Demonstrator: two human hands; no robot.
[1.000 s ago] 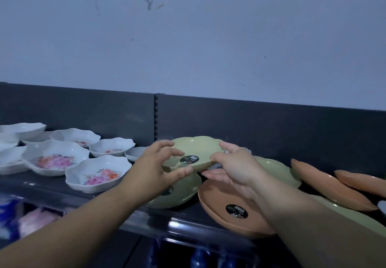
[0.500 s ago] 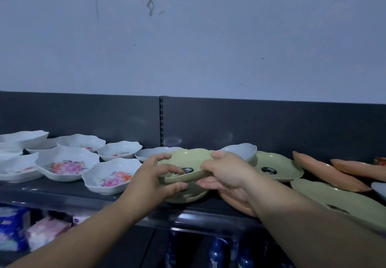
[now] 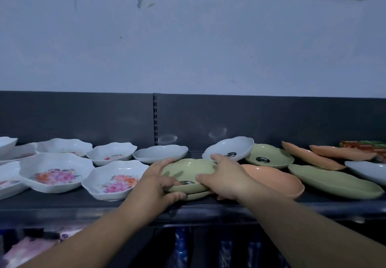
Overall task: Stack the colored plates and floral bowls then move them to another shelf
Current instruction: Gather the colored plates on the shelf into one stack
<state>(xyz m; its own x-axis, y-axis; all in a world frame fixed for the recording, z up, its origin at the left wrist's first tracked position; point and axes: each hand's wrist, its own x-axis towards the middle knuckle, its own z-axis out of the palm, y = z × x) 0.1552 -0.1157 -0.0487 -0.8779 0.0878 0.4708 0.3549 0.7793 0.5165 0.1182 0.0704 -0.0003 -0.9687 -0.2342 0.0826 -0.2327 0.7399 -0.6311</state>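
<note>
A green plate (image 3: 189, 172) lies on top of another green plate (image 3: 198, 195) at the shelf's front middle. My left hand (image 3: 159, 184) grips its left rim and my right hand (image 3: 224, 176) grips its right rim. An orange plate (image 3: 275, 179) sits just right of the stack, partly under my right wrist. More green plates (image 3: 269, 156) (image 3: 334, 181), orange plates (image 3: 311, 158) and pale blue plates (image 3: 228, 148) spread to the right. White floral bowls (image 3: 114, 179) (image 3: 55, 171) fill the left side.
The dark shelf (image 3: 62, 207) has a dark back panel (image 3: 271, 117) with a slotted upright. A pale blue bowl (image 3: 160, 152) sits behind my left hand. Packaged goods show on a lower shelf (image 3: 31, 246). A red patterned item (image 3: 363, 144) lies far right.
Both hands have lowered the green plate onto the other green plate on the shelf. The orange plate beside it is now uncovered, and the view has tilted upward.
</note>
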